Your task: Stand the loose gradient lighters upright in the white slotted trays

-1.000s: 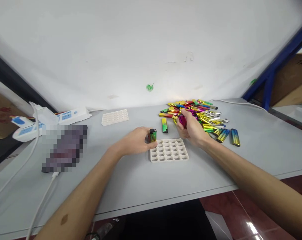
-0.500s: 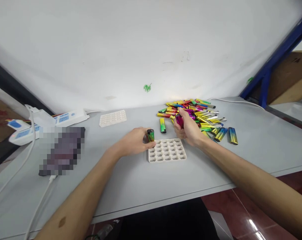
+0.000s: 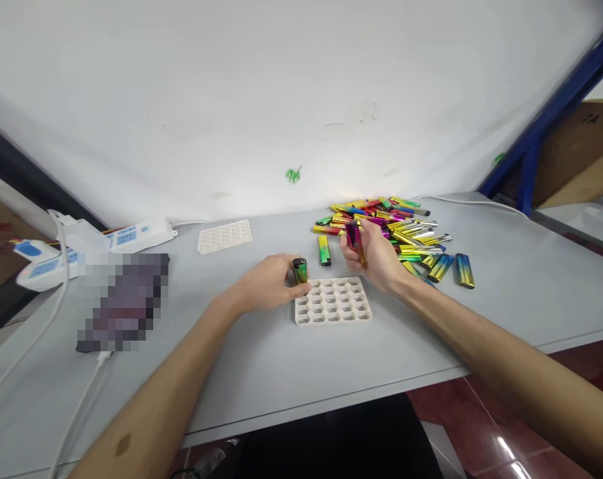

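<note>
Left hand (image 3: 269, 283): was clamped on a green-gold lighter (image 3: 300, 270), thumb and fingers pinching its sides, at the far left corner of the near tray (image 3: 333, 309).
Green-gold lighter: stood roughly upright, black top up (whether its foot sat in a slot was hidden by the thumb).
Right hand (image 3: 376, 256): was closed around a purple lighter (image 3: 352, 238), beyond the far right part of the near tray and in front of the pile (the fingers covered much of the grip, so the number of lighters in it could not be told).
Near tray: white, with rows of slots, lay flat on the grey table (image 3: 301, 372) between the two forearms.
Pile of lighters (image 3: 406, 229): shiny gold, red, green, purple and blue ones lay heaped near the wall (image 3: 231, 100), beyond and to the right of the right hand.
Yellow-green lighter (image 3: 324, 250): lay apart from the pile, between the two hands, black end toward the near side.
Blue-gold lighter (image 3: 464, 271): lay at the right edge of the pile.
Far tray (image 3: 225, 237): white, lay flat farther back, left of the pile.
Left side: a white power strip (image 3: 142, 235) and a dark flat object (image 3: 126, 299) (pixelated), with a white cable (image 3: 84, 402) at its near end.
</note>
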The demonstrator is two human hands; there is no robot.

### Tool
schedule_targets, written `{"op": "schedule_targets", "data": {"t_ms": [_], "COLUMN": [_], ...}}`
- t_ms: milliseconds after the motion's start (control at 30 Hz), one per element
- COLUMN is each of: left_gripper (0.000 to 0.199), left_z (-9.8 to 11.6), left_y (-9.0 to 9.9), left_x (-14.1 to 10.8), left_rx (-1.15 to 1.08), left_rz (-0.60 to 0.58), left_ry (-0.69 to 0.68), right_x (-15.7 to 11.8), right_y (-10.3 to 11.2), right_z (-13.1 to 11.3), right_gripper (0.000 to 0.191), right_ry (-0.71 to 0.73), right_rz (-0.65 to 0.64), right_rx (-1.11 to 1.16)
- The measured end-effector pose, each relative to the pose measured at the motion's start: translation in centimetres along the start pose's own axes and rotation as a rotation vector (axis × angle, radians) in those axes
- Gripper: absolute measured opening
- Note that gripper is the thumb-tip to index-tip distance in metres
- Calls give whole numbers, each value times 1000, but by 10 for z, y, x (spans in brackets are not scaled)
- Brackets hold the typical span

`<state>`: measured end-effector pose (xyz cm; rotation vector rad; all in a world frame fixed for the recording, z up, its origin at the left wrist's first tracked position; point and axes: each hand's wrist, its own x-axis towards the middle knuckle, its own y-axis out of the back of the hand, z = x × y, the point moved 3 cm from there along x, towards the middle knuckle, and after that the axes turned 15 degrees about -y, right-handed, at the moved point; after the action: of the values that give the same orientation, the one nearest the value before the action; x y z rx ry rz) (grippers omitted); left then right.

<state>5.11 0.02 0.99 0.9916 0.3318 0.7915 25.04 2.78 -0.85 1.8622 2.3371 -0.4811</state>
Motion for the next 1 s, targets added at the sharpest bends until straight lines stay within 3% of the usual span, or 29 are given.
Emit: {"op": "schedule_targets", "data": {"t_ms": [167,367,633,900,1000], "left_gripper": [17,17,23,27,27], "left_z": [-2,-2,-2,-5,-5], "left_y": [-1,-1,-4,-6,-6], "left_x": [0,0,1,3,3], "left_rx": [-28,-30,-31,-79,-69], "left_rz": [3,2,28,65,70], "left_ry": [-1,-7,-7,9,22], "right_x": [-6,-14,-17,-20,-19], "right_y": [-3,-10,-17,-20,-11], "right_z": [-5,0,3,2,-8], "right_gripper": [27,26,21,21,29], "right_ry": [237,260,539,613,650], "right_rz": [-88,-218,-34,23,136], "right_rx": [-221,-418,-743,-1011,-1016]}}
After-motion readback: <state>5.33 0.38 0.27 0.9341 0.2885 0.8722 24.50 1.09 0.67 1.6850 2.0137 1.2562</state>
